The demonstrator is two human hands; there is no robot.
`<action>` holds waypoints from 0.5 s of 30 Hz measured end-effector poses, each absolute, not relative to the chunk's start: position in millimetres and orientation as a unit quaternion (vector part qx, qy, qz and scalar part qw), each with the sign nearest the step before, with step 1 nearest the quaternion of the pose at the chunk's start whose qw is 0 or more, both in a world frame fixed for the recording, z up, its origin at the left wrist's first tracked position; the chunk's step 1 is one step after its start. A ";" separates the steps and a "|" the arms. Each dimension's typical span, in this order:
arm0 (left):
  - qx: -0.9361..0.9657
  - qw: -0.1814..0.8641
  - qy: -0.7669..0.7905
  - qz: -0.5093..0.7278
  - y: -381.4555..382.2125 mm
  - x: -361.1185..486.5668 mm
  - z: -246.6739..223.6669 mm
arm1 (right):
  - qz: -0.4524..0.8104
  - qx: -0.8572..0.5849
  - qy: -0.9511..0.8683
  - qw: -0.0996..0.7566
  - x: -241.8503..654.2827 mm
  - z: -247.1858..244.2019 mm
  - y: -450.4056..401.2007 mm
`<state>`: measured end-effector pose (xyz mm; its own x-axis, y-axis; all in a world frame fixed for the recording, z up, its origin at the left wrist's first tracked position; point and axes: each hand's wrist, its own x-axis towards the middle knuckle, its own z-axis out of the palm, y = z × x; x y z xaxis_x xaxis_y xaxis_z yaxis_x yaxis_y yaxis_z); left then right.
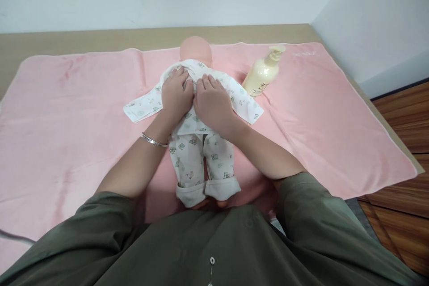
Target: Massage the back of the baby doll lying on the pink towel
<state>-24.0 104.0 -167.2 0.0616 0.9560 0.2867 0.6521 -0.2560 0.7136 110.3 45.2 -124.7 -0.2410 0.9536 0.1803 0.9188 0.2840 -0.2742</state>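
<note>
A baby doll (196,50) lies on a pink blanket, its head away from me and its face not visible. It wears a white printed top (192,124) with the sleeves spread, and matching trousers (187,156) with turned-up cuffs. My left hand (177,91) lies flat on the left of the doll's upper body, a silver bangle on its wrist. Beside it, my right hand (212,103) rests flat on the right of the top. Both hands have their fingers stretched out, pressed on the cloth.
The pink blanket (83,129) covers most of the table (150,36). A pale yellow pump bottle (263,71) leans near the doll's right-side sleeve. Behind the table is a white wall; brown wooden panels stand at the right.
</note>
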 end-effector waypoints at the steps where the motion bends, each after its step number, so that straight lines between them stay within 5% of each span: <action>1: 0.696 0.199 0.577 0.378 103.8 -23.3 -168.0 | 0.066 -0.593 -0.787 0.160 111.9 -123.9 48.0; 6: 0.687 0.182 0.584 0.391 105.4 -20.7 -175.3 | 0.157 -0.596 -0.768 0.174 130.8 -131.7 83.7; 15: 0.694 0.180 0.583 0.383 104.0 -20.7 -170.2 | 0.105 -0.594 -0.769 0.212 135.7 -153.3 93.7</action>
